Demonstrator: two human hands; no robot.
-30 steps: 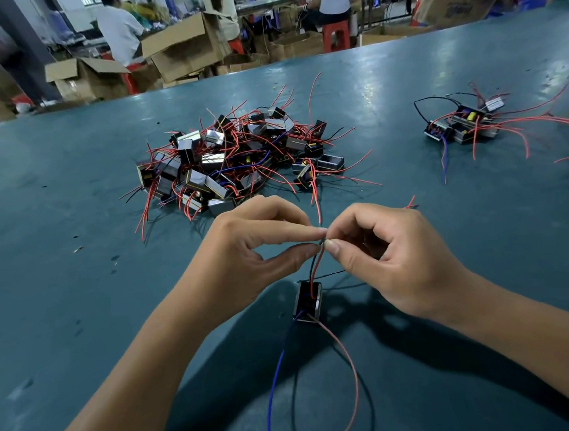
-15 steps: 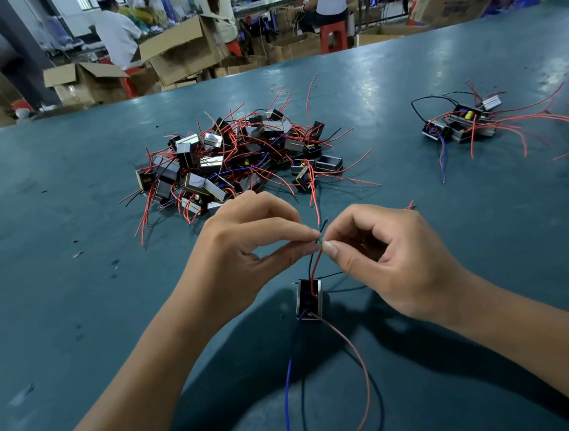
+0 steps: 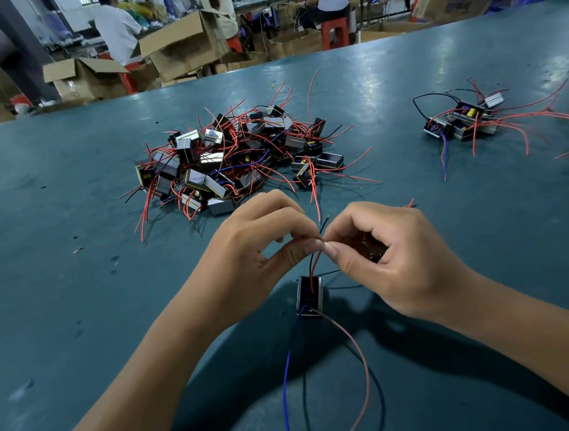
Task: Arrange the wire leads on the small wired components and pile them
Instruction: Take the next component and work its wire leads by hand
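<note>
At frame centre, left hand point(image 3: 258, 248) and right hand point(image 3: 393, 257) each pinch the component's point(image 3: 309, 295) upper leads point(image 3: 316, 260), now drawn up slightly higher than before; it hangs over the table point(image 3: 77, 302), not yet piled.

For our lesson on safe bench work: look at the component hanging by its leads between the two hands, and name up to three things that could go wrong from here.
1. The component seems to hang from the red and black leads pinched by the left hand and right hand; a slip could drop it.
2. Its weight may strain the lead joints.
3. The loose blue lead and pink lead below could snag or tangle when it is piled.
</note>
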